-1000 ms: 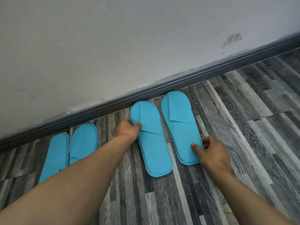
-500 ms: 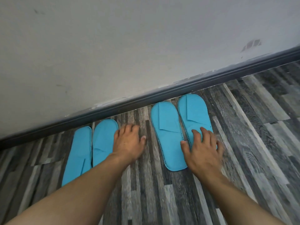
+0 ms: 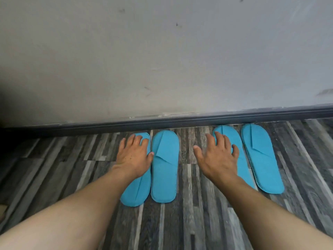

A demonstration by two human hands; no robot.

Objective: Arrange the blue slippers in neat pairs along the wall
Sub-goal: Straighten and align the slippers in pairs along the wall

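Two pairs of flat blue slippers lie on the floor with their toes toward the wall. In the left pair, my left hand rests flat, fingers spread, on the outer slipper, beside its partner. In the right pair, my right hand lies spread over the inner slipper and hides much of it. The far right slipper lies untouched. Neither hand grips anything.
A dark skirting board runs along the foot of the grey wall. The floor is grey striped wood-look planks. A strip of floor separates the two pairs. A dark shadow fills the far left corner.
The view has shifted left, so both pairs sit more to the right. My left hand moved from the bare floor onto the left pair's outer slipper. My right hand moved onto the right pair's inner slipper.
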